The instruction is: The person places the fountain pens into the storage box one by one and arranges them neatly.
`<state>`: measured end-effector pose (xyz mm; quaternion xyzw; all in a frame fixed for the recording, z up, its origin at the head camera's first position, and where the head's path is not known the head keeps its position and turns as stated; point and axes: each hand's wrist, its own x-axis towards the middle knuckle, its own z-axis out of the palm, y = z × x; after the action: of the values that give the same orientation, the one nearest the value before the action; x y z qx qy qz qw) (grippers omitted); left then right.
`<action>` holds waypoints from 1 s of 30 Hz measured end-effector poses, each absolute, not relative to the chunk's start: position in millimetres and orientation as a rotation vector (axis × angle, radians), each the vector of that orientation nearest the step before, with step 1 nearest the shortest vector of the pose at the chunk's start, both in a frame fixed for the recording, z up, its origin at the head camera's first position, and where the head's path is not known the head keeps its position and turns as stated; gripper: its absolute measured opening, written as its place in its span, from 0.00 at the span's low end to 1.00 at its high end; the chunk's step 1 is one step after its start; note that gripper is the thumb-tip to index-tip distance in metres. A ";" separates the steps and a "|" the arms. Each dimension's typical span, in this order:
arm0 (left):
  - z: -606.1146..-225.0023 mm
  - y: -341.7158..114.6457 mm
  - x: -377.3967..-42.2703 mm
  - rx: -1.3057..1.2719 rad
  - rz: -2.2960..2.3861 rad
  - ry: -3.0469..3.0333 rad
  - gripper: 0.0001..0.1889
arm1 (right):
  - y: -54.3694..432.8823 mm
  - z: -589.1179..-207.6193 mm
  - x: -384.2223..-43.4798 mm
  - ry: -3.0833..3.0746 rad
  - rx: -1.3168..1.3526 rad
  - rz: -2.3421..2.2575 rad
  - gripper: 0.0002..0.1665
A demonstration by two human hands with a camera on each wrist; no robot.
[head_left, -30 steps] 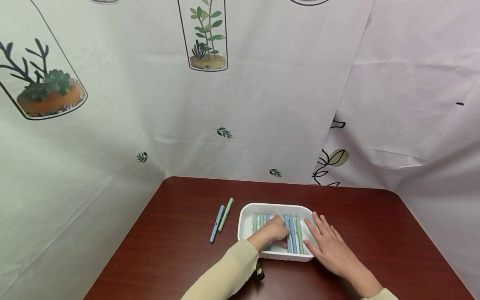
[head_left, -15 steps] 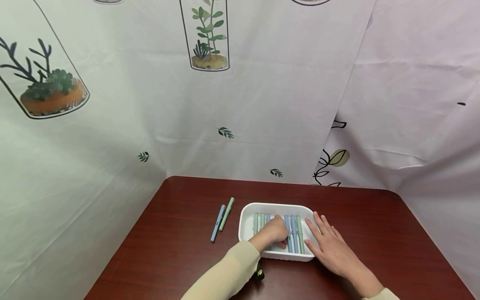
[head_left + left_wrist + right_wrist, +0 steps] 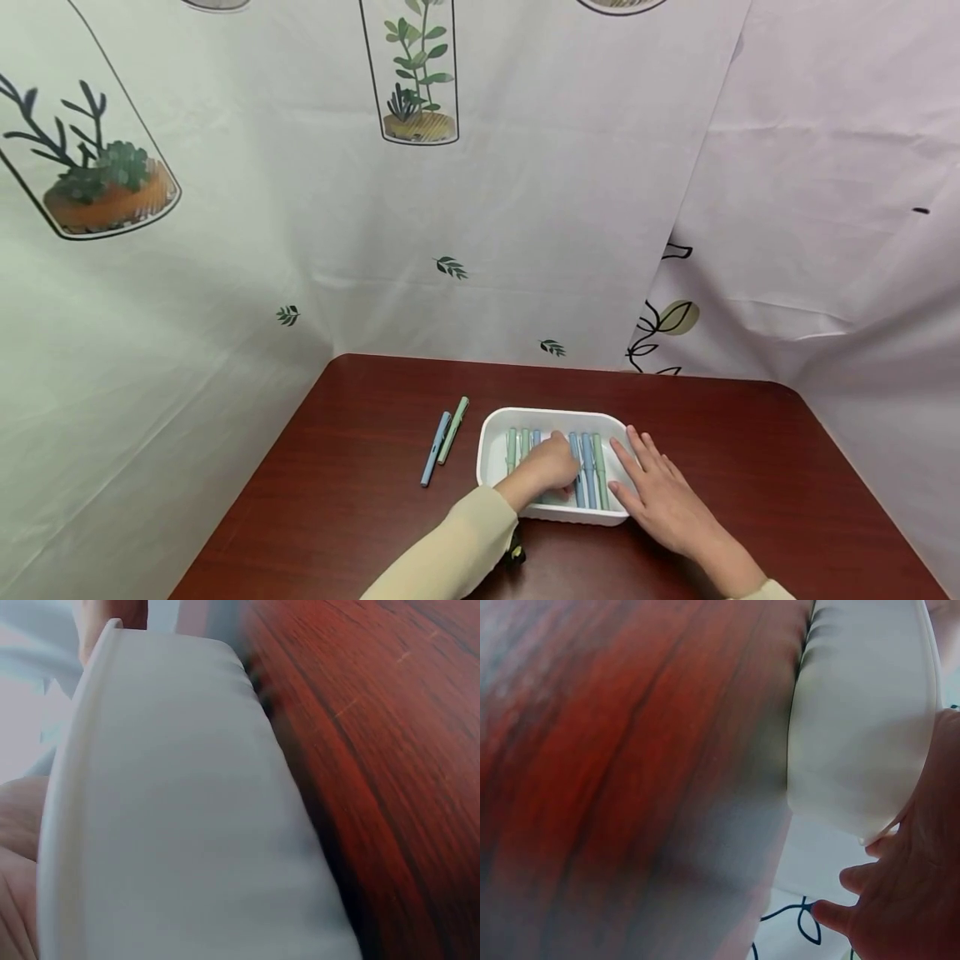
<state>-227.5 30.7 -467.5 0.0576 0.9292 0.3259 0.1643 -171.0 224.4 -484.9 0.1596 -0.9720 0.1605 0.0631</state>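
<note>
A white tray [image 3: 491, 421] on the table holds slim pens in two groups. Two green pens [image 3: 512, 446] and a blue one [image 3: 536, 437] lie at its left. Two blue pens [image 3: 587, 471] and a green pen [image 3: 600, 471] lie side by side at its right. My left hand [image 3: 551, 460] reaches inside between these groups, fingers curled down against the nearer blue pen; I cannot tell whether it grips one, as the fingertips are hidden. My right hand [image 3: 663, 496] is spread with straight fingers at the tray's right rim, also seen in the right wrist view.
Left of the tray, a blue pen [image 3: 435, 448] and a green pen [image 3: 453, 431] lie close together on the dark red wooden table [image 3: 337, 483]. A small black object [image 3: 515, 550] shows beneath the left sleeve. Patterned white cloth [image 3: 525, 208] hangs behind the table.
</note>
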 end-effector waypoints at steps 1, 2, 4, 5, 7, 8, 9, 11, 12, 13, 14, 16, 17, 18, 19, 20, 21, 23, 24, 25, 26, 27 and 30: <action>-466.2 28.8 -226.8 0.167 0.935 2.652 0.31 | 224.2 -484.8 -170.8 -2.936 0.482 0.486 0.39; -464.9 26.6 -226.6 0.173 0.943 2.657 0.31 | 224.0 -484.8 -170.5 -2.933 0.483 0.486 0.39; -461.0 20.7 -226.0 0.200 0.972 2.665 0.29 | 223.8 -484.6 -170.1 -2.928 0.484 0.485 0.39; -457.5 16.8 -225.4 0.221 0.993 2.668 0.28 | 223.7 -484.4 -170.0 -2.925 0.484 0.481 0.39; -450.5 9.4 -225.0 0.246 1.036 2.671 0.25 | 223.6 -484.0 -169.7 -2.921 0.485 0.479 0.39; -447.3 5.8 -225.3 0.257 1.055 2.672 0.25 | 223.5 -483.6 -169.7 -2.921 0.483 0.480 0.39; -443.3 2.1 -225.1 0.266 1.075 2.670 0.24 | 223.5 -483.2 -169.7 -2.922 0.479 0.480 0.39; -436.5 -5.5 -225.8 0.280 1.115 2.670 0.24 | 223.4 -482.6 -169.7 -2.925 0.473 0.481 0.39; -433.5 -9.4 -226.0 0.287 1.128 2.670 0.24 | 223.4 -482.4 -169.7 -2.927 0.471 0.481 0.39; -430.7 -13.4 -226.4 0.293 1.138 2.670 0.25 | 223.4 -482.2 -169.7 -2.928 0.469 0.481 0.39; -428.2 -17.5 -226.7 0.300 1.147 2.669 0.25 | 223.4 -482.0 -169.7 -2.930 0.468 0.481 0.39; -423.4 -26.1 -227.4 0.312 1.172 2.668 0.25 | 223.3 -481.9 -169.6 -2.934 0.468 0.483 0.39; -421.3 -30.3 -227.7 0.311 1.176 2.676 0.26 | 223.2 -481.9 -169.5 -2.934 0.468 0.485 0.39; -419.2 -34.5 -227.9 0.308 1.182 2.679 0.26 | 223.2 -481.9 -169.4 -2.935 0.469 0.488 0.39; -417.2 -38.7 -228.1 0.303 1.195 2.678 0.26 | 223.1 -482.0 -169.3 -2.936 0.470 0.489 0.39; -415.0 -42.8 -228.2 0.302 1.210 2.675 0.26 | 223.0 -482.0 -169.3 -2.937 0.470 0.491 0.39; -413.2 -46.9 -228.5 0.300 1.221 2.673 0.26 | 223.0 -482.0 -169.2 -2.938 0.469 0.493 0.39; -410.5 -54.9 -229.1 0.294 1.234 2.683 0.26 | 222.9 -482.1 -169.2 -2.938 0.468 0.494 0.39; -409.1 -58.9 -229.2 0.294 1.248 2.677 0.26 | 222.8 -482.2 -169.3 -2.940 0.466 0.494 0.39; -408.2 -62.9 -229.7 0.300 1.264 2.674 0.26 | 222.7 -482.3 -169.3 -2.942 0.464 0.495 0.39; -407.5 -67.0 -230.2 0.306 1.276 2.678 0.26 | 222.7 -482.5 -169.3 -2.944 0.462 0.496 0.39; -407.1 -70.9 -230.4 0.303 1.289 2.676 0.26 | 222.7 -482.6 -169.3 -2.947 0.459 0.499 0.40; -405.7 -82.4 -230.4 0.286 1.347 2.660 0.26 | 222.4 -483.1 -169.3 -2.957 0.451 0.501 0.40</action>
<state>-230.4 -82.4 -405.7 0.0953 0.8856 0.4486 0.0731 -169.3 222.4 -483.1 0.1484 -0.9736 0.1648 0.0542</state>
